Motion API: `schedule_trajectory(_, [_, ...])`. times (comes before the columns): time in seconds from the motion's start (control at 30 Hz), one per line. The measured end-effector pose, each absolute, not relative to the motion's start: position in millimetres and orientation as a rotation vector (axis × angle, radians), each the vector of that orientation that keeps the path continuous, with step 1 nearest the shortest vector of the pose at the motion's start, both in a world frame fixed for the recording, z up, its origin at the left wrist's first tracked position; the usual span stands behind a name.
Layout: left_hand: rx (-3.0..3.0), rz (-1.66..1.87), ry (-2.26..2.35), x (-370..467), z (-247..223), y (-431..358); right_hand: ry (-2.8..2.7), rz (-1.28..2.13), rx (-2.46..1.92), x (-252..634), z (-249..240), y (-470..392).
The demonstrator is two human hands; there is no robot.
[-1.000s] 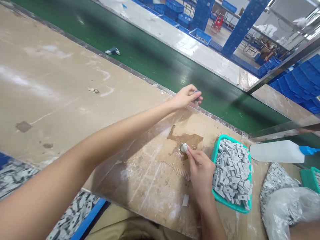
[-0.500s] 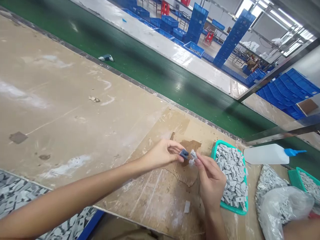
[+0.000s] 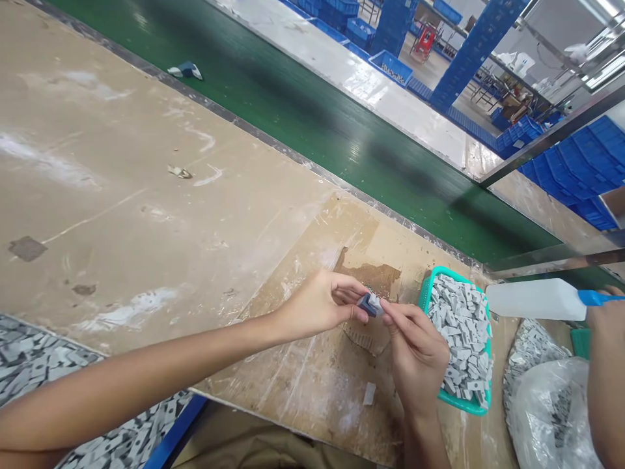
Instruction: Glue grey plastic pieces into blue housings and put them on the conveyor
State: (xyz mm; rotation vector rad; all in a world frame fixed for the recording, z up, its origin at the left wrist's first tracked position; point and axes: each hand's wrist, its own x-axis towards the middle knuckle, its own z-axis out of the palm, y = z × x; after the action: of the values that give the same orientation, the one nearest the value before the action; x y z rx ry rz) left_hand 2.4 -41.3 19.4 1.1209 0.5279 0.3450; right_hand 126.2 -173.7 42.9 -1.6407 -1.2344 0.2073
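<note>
Pale marks on stacked blue bins (image 3: 463,62) in background, too small to read. Left hand (image 3: 319,303): thumb and fingers closed in a pinch on dark blue piece (image 3: 366,305). Right hand (image 3: 417,348): fingertips pinched tight on light grey piece (image 3: 376,304). Pieces meet between the hands, above bench (image 3: 161,241), left of green basket (image 3: 463,405) full of grey parts (image 3: 456,332). White bottle (image 3: 537,299) just beyond basket; another person's hand (image 3: 608,319) at its blue nozzle.
</note>
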Motion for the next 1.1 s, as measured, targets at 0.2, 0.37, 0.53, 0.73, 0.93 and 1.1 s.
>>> schedule_trajectory(0.2, [1.15,0.441,0.552,1,24,-48,-1.309,0.226,-1.633,126,37,-175])
schedule_trajectory(0.37, [1.231,0.581,0.537,-3,22,-54,-1.392,0.135,-1.613,116,32,-177])
schedule_trajectory(0.53, [1.372,0.705,0.474,-9,19,-54,-1.51,-0.091,-1.568,104,36,-177])
schedule_trajectory(0.73, [1.677,0.911,0.367,-13,23,-48,-1.489,-0.243,-1.553,92,32,-179])
schedule_trajectory(0.93, [1.726,0.929,0.333,-15,22,-46,-1.414,-0.237,-1.563,92,23,-180])
schedule_trajectory(1.1, [1.292,0.724,0.351,-8,17,-42,-1.499,-0.159,-1.646,106,33,-177])
